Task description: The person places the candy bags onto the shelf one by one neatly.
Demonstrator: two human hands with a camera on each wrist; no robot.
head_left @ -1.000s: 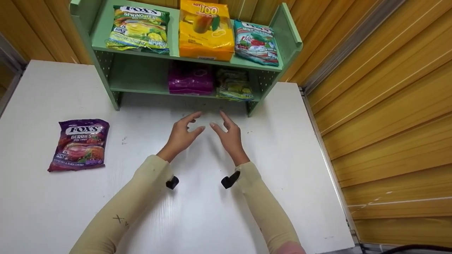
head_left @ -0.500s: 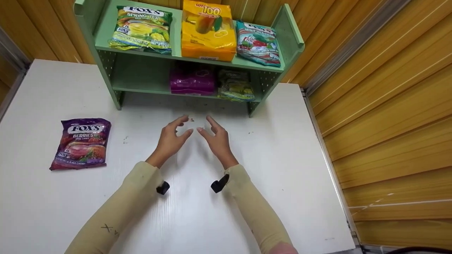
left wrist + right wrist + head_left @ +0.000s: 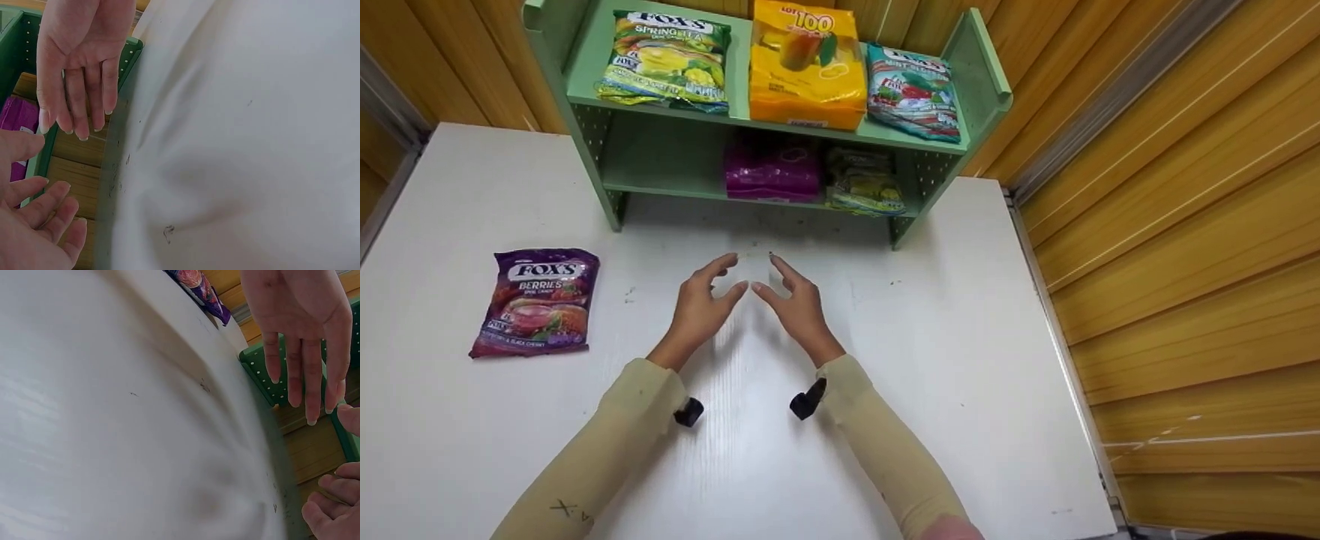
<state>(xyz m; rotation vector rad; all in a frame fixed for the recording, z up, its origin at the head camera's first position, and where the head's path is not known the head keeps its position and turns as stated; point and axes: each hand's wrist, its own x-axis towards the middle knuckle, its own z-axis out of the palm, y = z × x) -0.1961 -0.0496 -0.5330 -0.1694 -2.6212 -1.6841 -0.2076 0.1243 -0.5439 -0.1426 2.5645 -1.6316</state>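
Observation:
My left hand [image 3: 701, 307] and right hand [image 3: 799, 307] hover over the white table, palms facing each other, thumb tips close together. Neither holds anything; in the wrist views the fingers look relaxed, and the palms show bare. To the left of my left hand lies a purple bag of Fox's Berries candy [image 3: 540, 304], flat on the table. Behind the hands stands a green two-tier shelf [image 3: 660, 165]. On its top tier sit a Fox's Spring Tea bag [image 3: 667, 60], an orange-yellow candy bag [image 3: 808, 67] and a teal Fox's bag [image 3: 913, 90].
The shelf's lower tier bears a magenta pack [image 3: 772, 172] and a yellow-green candy bag [image 3: 862, 180] at its right. Wood-look panels [image 3: 1170, 247] rise behind the shelf and along the right. The white table [image 3: 1005, 420] ends at a metal-trimmed right edge.
Both hands have drifted left and slightly toward the person, keeping their facing pose and coming a little closer together. The bags have stayed where they were; the view has shifted slightly.

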